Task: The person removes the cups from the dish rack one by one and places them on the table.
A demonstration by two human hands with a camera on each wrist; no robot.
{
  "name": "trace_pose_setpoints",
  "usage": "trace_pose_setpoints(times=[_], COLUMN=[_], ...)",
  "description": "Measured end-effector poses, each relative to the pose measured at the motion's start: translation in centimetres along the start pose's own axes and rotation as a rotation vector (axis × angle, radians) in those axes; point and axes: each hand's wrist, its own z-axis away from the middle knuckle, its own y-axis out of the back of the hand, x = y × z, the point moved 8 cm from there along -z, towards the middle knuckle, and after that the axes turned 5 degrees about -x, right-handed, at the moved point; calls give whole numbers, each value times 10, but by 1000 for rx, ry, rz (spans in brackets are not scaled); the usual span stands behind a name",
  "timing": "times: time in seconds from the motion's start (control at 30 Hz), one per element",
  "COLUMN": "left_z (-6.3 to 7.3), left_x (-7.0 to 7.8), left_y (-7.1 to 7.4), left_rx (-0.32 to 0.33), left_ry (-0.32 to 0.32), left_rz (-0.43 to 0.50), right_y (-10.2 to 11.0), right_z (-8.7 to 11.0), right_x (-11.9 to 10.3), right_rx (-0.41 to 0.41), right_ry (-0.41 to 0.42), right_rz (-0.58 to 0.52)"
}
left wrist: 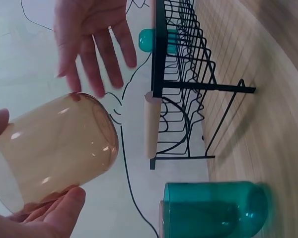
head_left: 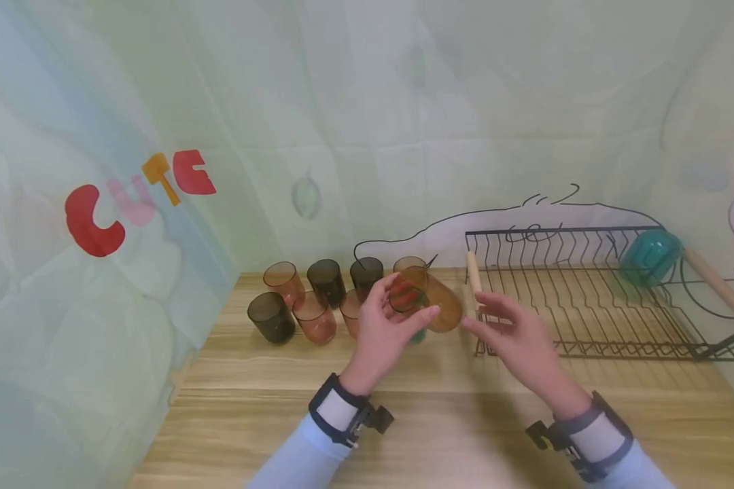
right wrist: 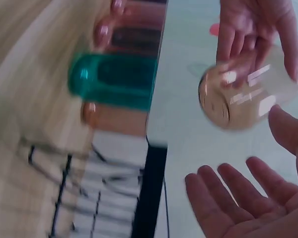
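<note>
An amber glass tumbler (head_left: pixel 443 310) hangs tilted above the table, its base toward the right. My left hand (head_left: pixel 380 333) holds it between thumb and fingers near the rim; the left wrist view shows the same tumbler (left wrist: pixel 59 148) with nothing inside. Close to the tumbler's base is my right hand (head_left: pixel 526 343), its fingers (right wrist: pixel 228 191) extended and spread, holding nothing. Whether a right fingertip touches the glass I cannot tell. Below and behind the held tumbler stands a teal glass (left wrist: pixel 216 210), mostly hidden in the head view.
Several dark and reddish glasses, including a dark one (head_left: pixel 272 318), stand upright in rows at left. Another amber glass (head_left: pixel 408 265) is behind my left hand. At right, a black wire dish rack (head_left: pixel 575 350) with wooden handles holds a teal glass (head_left: pixel 651 257).
</note>
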Motion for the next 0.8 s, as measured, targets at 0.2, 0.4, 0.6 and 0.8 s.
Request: trace_pose_setpoints(times=[0.2, 0.4, 0.6, 0.8], left_z=[0, 10, 19, 32], left_x=[2, 26, 27, 26], left_y=[19, 45, 79, 112], left_rx=[34, 79, 161, 232], left_ry=[-30, 6, 18, 20], left_rz=[-20, -74, -135, -192], right_y=[19, 17, 18, 20], right_z=[13, 29, 37, 41], right_x=[1, 12, 20, 21], right_rx=[2, -67, -70, -49], right_ry=[59, 75, 73, 98], right_rz=[419, 586, 683, 727])
